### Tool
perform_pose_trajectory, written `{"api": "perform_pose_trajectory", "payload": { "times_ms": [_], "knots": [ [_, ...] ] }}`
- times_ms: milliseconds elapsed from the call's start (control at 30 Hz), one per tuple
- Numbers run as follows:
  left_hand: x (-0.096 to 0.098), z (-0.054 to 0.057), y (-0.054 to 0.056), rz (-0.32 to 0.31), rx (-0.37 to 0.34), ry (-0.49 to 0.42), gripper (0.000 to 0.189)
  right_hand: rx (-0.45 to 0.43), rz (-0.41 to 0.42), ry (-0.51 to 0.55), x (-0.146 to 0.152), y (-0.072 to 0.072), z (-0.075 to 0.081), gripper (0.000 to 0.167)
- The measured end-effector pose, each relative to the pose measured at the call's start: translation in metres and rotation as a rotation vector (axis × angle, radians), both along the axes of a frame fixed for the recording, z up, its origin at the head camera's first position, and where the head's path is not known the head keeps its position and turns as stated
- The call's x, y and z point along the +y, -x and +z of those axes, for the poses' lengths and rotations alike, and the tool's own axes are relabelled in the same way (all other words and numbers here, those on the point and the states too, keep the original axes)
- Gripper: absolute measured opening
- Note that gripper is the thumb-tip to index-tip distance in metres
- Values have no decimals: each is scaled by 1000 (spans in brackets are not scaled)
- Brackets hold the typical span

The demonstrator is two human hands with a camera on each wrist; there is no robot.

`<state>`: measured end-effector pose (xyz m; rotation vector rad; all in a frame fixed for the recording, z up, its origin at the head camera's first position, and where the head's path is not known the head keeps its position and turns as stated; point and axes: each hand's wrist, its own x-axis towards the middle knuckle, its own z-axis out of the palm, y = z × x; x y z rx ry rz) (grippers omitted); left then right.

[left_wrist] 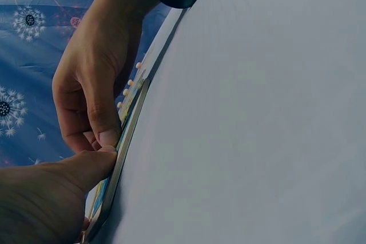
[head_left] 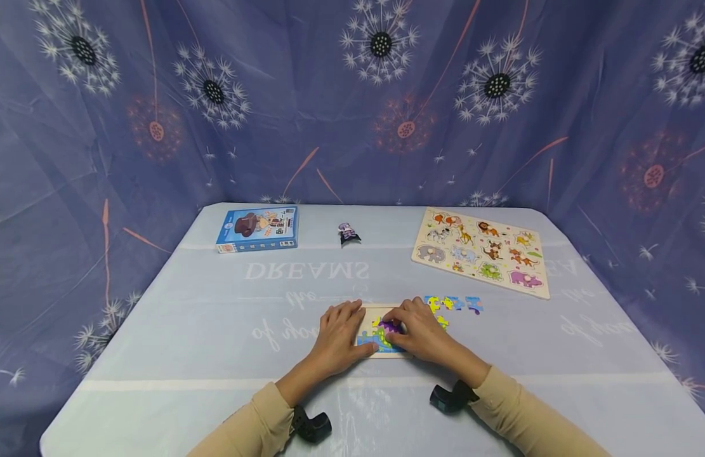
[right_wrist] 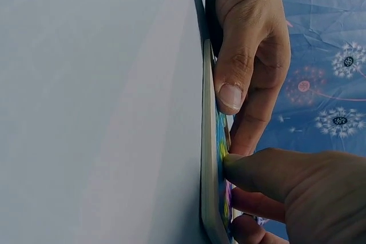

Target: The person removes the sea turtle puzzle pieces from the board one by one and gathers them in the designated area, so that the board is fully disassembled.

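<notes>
Facing you, a blue-purple curtain [head_left: 306, 95] printed with dandelions hangs behind a pale tabletop [head_left: 186, 355] with white lettering, "DREAMS" among it, upside down to you. Along the far side stand out a blue box [head_left: 259, 228] at the left, a small dark-and-purple item [head_left: 348, 233] near the middle and a pale animal board [head_left: 506, 236] at the right. Nearer you, a shallow puzzle tray [head_left: 389, 355] lies flat between your hands, partly filled with blue, green and yellow pieces. Your left hand [head_left: 341, 333] rests on the tray's left end, its fingers extended and its thumb reaching over the near left corner. Your right hand [head_left: 423, 330] has thumb and forefinger bent in on either side of a purple piece [head_left: 391, 327], pinching it over the tray's inside; whether that piece is fully seated you cannot tell. Loose pieces [head_left: 474, 303], blue and yellow, lie on the tabletop just beyond your right hand.
</notes>
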<state>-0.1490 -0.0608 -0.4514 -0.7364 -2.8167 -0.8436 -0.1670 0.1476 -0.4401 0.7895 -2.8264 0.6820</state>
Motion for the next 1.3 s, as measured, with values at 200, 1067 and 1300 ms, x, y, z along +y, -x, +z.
{"api": "perform_pose_trajectory", "payload": {
  "times_ms": [200, 1067, 1300],
  "knots": [
    [0, -1, 1, -2, 6, -4, 68, -2, -6, 12, 0, 0, 1, 25],
    [-1, 1, 0, 1, -21, -3, 69, 74, 8, -23, -3, 3, 0, 24],
    [-1, 2, -1, 4, -37, -5, 70, 134, 36, -64, -1, 4, -1, 25]
  ]
}}
